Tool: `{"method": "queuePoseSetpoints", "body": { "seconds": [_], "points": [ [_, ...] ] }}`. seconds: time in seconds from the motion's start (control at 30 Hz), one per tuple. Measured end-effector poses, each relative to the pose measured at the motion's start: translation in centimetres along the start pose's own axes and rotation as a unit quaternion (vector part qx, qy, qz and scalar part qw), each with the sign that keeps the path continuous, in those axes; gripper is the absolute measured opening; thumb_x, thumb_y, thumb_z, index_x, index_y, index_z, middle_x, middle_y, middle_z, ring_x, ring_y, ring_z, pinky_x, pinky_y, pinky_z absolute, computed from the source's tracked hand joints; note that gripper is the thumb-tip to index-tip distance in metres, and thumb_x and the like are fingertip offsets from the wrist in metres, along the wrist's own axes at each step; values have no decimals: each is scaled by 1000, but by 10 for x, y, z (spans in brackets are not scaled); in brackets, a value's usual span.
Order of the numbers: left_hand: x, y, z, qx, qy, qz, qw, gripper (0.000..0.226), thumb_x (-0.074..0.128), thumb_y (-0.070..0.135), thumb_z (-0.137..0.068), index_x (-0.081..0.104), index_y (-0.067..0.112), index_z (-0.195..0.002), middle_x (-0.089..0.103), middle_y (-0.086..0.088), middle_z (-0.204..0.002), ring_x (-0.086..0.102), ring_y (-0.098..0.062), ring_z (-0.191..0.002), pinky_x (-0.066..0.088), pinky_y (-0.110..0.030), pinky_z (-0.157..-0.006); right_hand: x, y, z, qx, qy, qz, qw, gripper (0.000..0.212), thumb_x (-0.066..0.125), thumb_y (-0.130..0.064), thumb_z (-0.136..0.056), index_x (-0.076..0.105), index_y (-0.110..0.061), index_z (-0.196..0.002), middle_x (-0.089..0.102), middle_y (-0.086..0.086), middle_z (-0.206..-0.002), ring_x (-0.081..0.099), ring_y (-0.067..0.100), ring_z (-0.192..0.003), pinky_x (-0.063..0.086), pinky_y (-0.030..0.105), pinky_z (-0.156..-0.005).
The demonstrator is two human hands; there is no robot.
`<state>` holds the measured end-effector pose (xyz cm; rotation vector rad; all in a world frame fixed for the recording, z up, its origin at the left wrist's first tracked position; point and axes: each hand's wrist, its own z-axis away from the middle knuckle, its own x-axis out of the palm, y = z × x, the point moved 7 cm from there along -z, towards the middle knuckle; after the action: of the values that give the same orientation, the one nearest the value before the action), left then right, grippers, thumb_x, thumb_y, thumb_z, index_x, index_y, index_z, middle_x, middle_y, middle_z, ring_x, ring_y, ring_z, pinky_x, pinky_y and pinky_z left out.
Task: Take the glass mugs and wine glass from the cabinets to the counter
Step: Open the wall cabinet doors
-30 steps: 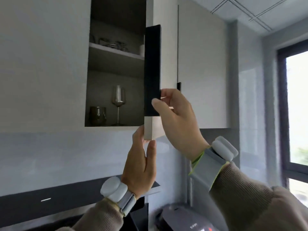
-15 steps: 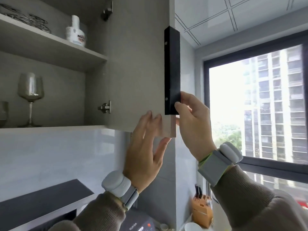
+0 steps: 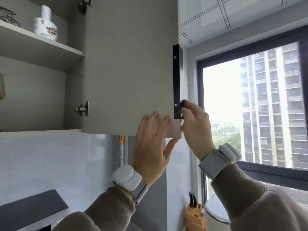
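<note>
a sliver of a glass (image 3: 1, 85) shows at the far left on the lower cabinet shelf (image 3: 40, 131). the left hand (image 3: 150, 144) lies flat and spread on the open door (image 3: 130, 67). the right hand (image 3: 195, 129) pinches the black handle (image 3: 177, 77).

— What sort of place is this?
— A home kitchen, high up: wall cabinet (image 3: 130, 67) with shelves, glossy backsplash (image 3: 50, 160), knife block (image 3: 194, 215) at five o'clock, apartment towers (image 3: 273, 104) through the window at three o'clock.
</note>
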<state>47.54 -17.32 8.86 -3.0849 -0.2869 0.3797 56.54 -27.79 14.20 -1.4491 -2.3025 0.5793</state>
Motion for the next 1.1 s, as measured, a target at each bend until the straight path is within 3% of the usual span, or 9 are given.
{"method": "queuePoseSetpoints", "body": {
  "seconds": [0.1, 0.17, 0.23, 0.47, 0.57, 0.7, 0.83, 0.97, 1.1],
  "points": [
    [3, 0, -1, -19, -13, 18, 1000, 62, 51, 55, -99, 43, 23, -151, 37, -9, -160, 31, -33, -150, 43, -55, -112, -3, 12, -4, -3, 3, -7, 1000, 29, 43, -20, -90, 71, -22, -94, 71, 16, -92, 63, 43, -85, 57, 60, -70],
    [1, 0, -2, -35, -15, 42, 998, 57, 48, 52, -99, 42, 27, -150, 34, -3, -161, 28, -26, -151, 41, -53, -113, -9, 14, -3, -32, 34, 12, 999, 32, 46, -15, -96, 71, -33, -107, 74, 0, -105, 68, 21, -98, 57, 46, -91],
    [-5, -1, -4, -42, -8, 62, 997, 51, 44, 48, -100, 43, 29, -148, 36, 0, -158, 29, -19, -149, 41, -48, -114, -16, -2, 3, -113, 88, 52, 988, 37, 48, -15, -96, 64, -26, -128, 66, -7, -122, 58, 14, -116, 49, 30, -100],
    [-29, -39, 0, -72, -47, 44, 995, 44, 55, 28, -92, 50, 18, -135, 53, -9, -137, 49, -31, -128, 48, -51, -101, 34, -72, 47, -339, 37, -31, 939, 33, 53, -1, -85, 70, -4, -113, 68, 1, -105, 58, 21, -105, 44, 24, -93],
    [-56, -72, 15, -79, -63, -61, 993, 57, 68, 27, -86, 46, 19, -138, 49, -7, -143, 48, -28, -133, 47, -45, -105, 73, -72, 62, -322, 6, -91, 942, 33, 51, 1, -83, 71, -5, -109, 68, 2, -101, 60, 20, -101, 45, 22, -90],
    [-128, -105, 31, -82, -11, -82, 993, 47, 47, 38, -102, 44, 20, -146, 41, -7, -154, 36, -21, -144, 39, -37, -113, 136, -69, 77, -271, -31, -151, 950, 32, 50, 0, -85, 70, -8, -108, 66, -5, -102, 60, 20, -98, 45, 18, -88],
    [-189, -144, 46, -138, 2, -109, 984, 54, 35, 51, -101, 44, 27, -148, 42, 5, -157, 34, -8, -146, 23, -13, -113, 201, -69, 93, -208, -56, -203, 955, 33, 48, -3, -90, 67, -20, -112, 65, -12, -104, 63, 13, -100, 48, 18, -88],
    [-268, -190, 61, -146, 11, -166, 975, 69, 20, 68, -98, 45, 27, -147, 46, 4, -155, 38, -13, -145, 31, -28, -117, 289, -89, 121, -155, -98, -252, 950, 31, 49, -3, -92, 68, -15, -113, 69, -1, -105, 63, 3, -98, 46, 10, -86],
    [-342, -246, 77, -177, 6, -208, 962, 54, 34, 49, -100, 45, 25, -147, 44, 4, -153, 35, -13, -145, 37, -37, -118, 375, -121, 151, -130, -156, -268, 942, 32, 57, 6, -92, 68, -13, -115, 72, -1, -105, 66, 4, -98, 48, 8, -82]
  ]
}}
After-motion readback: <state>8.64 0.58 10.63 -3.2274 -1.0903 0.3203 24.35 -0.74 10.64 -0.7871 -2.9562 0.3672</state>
